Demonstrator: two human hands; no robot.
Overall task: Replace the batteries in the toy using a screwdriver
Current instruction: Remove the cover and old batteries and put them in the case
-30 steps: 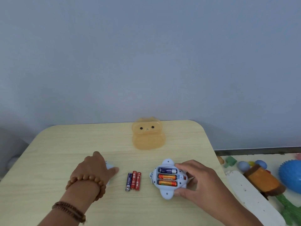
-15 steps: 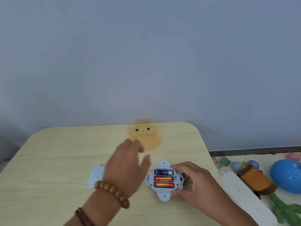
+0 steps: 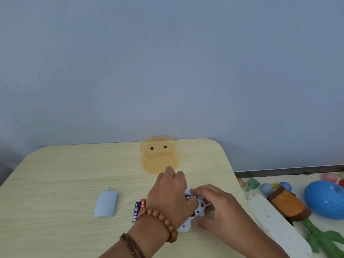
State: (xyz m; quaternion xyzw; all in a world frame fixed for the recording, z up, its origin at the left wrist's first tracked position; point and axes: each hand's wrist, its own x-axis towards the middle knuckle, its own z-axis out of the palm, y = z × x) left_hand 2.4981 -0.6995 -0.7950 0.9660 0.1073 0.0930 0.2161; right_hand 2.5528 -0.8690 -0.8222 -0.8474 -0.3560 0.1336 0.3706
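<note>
Head view. The toy (image 3: pixel 202 206), a white body with dark dots, lay on the near right part of the pale wooden table (image 3: pixel 74 164), mostly covered by both hands. The right hand (image 3: pixel 214 207) gripped it from the right, fingers curled over its far edge and thumb at its near side. The left hand (image 3: pixel 167 194), with bead bracelets (image 3: pixel 160 218) on its wrist, lay over the toy's left half with fingers bent down; whether they pinched anything could not be told, since the back of the hand hid them. Just left of that wrist lay the loose batteries (image 3: pixel 138 209), one blue and one red, side by side and partly hidden by the wrist. Farther left, apart from them, the pale blue battery cover (image 3: pixel 106 204) rested on the table. An orange bear-shaped case (image 3: pixel 159 155) sat at the table's far edge. On the floor to the right lay a white strip (image 3: pixel 279 229), a blue spiky ball (image 3: pixel 324 200) and a green cactus toy (image 3: pixel 320 237).
</note>
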